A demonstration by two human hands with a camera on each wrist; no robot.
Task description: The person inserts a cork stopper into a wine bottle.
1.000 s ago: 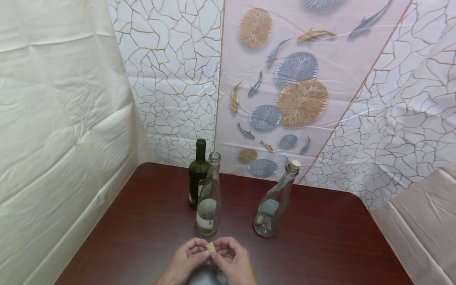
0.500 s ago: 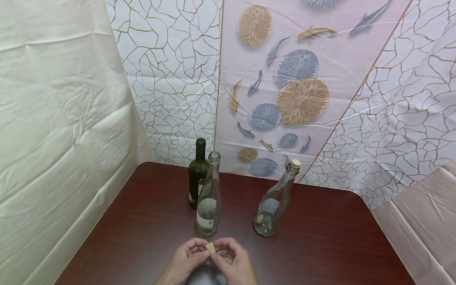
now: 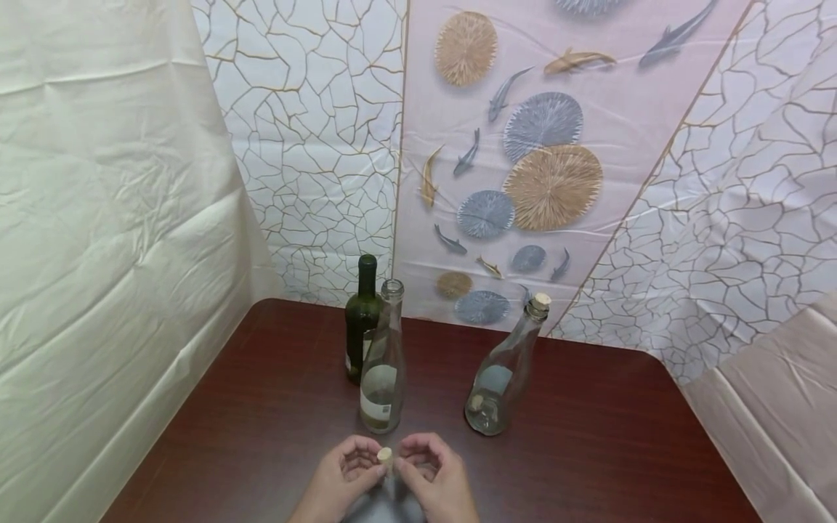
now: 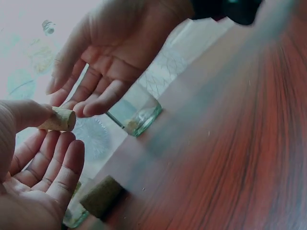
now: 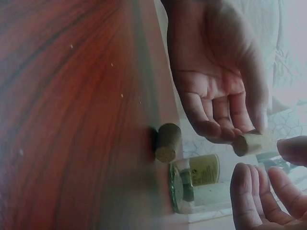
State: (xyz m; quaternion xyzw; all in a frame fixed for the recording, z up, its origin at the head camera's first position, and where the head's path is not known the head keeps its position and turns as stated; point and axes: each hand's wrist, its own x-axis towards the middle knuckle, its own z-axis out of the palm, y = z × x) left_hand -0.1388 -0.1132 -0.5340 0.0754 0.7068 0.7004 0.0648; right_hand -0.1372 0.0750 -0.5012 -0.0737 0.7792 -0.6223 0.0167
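Note:
My left hand [image 3: 340, 479] pinches a cork [image 3: 384, 456] between thumb and fingertips, above the near part of the table. My right hand [image 3: 434, 476] is just right of that cork; in the right wrist view its thumb and fingers are apart, with a gap to the cork. A second cork [image 5: 168, 143] stands on the table below the hands, also seen in the left wrist view. Just beyond the hands a clear glass bottle [image 3: 382, 388] with a pale label stands uncorked. Farther right is another clear bottle [image 3: 503, 381], with a cork [image 3: 541, 299] in its mouth.
A dark green bottle [image 3: 362, 327] stands behind the uncorked clear one, partly hidden by it. Something small and tan shows low in the right bottle. The red-brown table [image 3: 601, 436] ends at hanging cloths, one of them a patterned curtain [image 3: 556, 181] at the back.
Earlier both hands held the cork between them. Now my right hand has let go and moved slightly right, and the cork is turned more upright in my left hand. The bottles stay put.

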